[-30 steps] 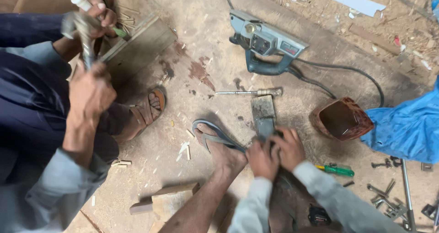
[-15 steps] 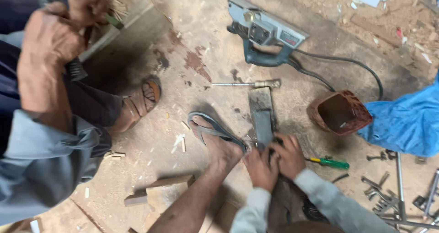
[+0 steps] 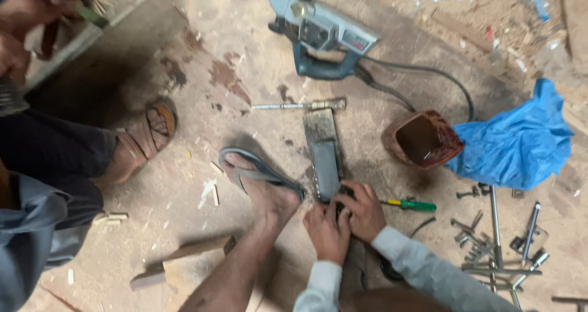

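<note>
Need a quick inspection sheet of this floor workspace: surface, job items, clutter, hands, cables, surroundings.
Surface: dusty floor, dark stains, wood chips.
Job's things: flat grey block lying on the floor beside a foot in a flip-flop.
Clutter: electric planer, red-brown pot, blue plastic sheet, green-handled screwdriver, metal rods and bolts, wood offcuts.
Hands: left hand and right hand are together at the block's near end, over a small dark piece; grip unclear.
Cables: black cord runs from the planer past the pot.
Surroundings: a co-worker's sandalled foot at the left, their hands top left.
</note>
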